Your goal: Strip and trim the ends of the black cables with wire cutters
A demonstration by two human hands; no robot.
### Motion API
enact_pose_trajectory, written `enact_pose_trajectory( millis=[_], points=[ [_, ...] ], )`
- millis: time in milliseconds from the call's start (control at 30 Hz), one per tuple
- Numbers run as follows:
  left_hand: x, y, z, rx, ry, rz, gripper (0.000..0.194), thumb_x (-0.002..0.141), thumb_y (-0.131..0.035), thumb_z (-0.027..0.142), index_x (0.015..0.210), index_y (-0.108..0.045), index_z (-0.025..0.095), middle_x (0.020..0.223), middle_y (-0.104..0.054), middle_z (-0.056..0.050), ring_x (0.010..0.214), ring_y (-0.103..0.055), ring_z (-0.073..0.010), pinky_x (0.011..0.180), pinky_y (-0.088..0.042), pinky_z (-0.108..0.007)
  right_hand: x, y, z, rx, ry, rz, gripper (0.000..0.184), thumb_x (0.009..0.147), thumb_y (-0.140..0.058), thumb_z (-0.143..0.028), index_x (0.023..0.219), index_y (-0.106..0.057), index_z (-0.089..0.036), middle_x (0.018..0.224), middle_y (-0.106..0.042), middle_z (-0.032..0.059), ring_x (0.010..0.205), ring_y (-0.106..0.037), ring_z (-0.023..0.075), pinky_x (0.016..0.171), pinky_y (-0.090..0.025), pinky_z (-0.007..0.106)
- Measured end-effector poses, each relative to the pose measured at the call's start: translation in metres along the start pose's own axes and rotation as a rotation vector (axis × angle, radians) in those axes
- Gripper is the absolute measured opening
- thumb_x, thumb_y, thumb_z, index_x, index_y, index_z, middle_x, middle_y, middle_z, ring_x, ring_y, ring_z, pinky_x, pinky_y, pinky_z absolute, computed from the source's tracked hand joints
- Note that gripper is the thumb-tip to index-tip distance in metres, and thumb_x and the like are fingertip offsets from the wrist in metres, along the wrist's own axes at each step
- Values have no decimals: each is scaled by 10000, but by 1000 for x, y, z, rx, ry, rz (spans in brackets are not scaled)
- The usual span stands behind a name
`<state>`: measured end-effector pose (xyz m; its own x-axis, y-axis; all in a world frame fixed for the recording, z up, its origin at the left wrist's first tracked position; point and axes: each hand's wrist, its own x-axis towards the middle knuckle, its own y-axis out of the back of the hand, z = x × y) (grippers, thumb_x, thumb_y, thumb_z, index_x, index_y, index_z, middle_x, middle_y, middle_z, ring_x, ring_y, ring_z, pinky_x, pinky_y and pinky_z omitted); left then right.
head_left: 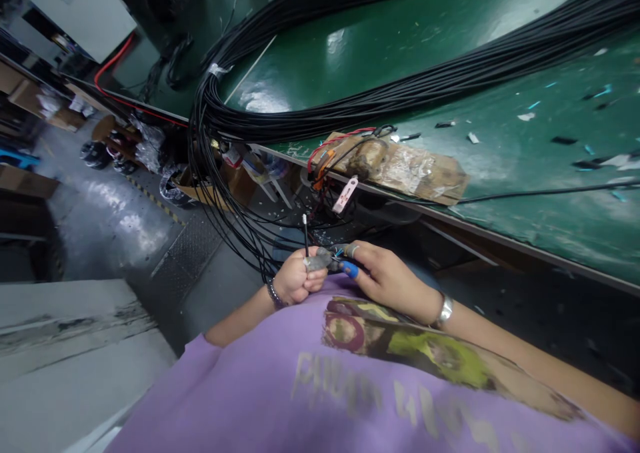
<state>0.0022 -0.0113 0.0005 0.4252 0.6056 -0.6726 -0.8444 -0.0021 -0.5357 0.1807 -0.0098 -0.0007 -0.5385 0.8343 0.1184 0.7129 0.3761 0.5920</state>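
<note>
My left hand (299,277) is closed in a fist around a thin black cable (305,234) whose end sticks upward, and it also touches a small grey part (319,260). My right hand (383,276) is closed on a small tool with a blue handle (349,269), its tip meeting the cable end between the two hands. Both hands sit close together just below the edge of the green workbench (500,153), above my purple shirt. A bracelet is on the left wrist and a silver one on the right.
A thick bundle of black cables (320,116) loops across the bench and hangs over its edge. A crinkled plastic bag (400,166) with red and orange wires lies at the bench edge. Boxes and bags stand on the floor at left, beside a grey surface (65,346).
</note>
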Motion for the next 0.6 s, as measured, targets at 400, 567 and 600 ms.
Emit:
enact_pose_trajectory(
  millis=[400, 567, 600],
  points=[
    [3, 4, 0, -95, -39, 5, 199, 701, -590, 181, 602, -419, 176, 347, -282, 93, 262, -168, -33, 333, -73, -158, -3, 3, 0, 27, -72, 9, 257, 878, -431, -348, 747, -594, -198, 713, -597, 80, 646, -542, 194, 613, -457, 326],
    [0, -1, -3, -31, -137, 41, 167, 651, -627, 173, 643, -461, 171, 339, -308, 104, 268, -178, -23, 345, -59, -162, -3, 1, 2, 163, -194, 47, 265, 872, -440, -377, 861, -638, -200, 785, -663, 68, 684, -585, 194, 637, -468, 316],
    [0, -2, -4, -14, -137, 42, 168, 647, -630, 182, 644, -463, 170, 336, -313, 104, 269, -178, -22, 347, -59, -163, -3, 0, 3, 190, -203, 43, 273, 869, -442, -382, 874, -642, -197, 792, -670, 66, 690, -589, 195, 638, -468, 314]
  ],
)
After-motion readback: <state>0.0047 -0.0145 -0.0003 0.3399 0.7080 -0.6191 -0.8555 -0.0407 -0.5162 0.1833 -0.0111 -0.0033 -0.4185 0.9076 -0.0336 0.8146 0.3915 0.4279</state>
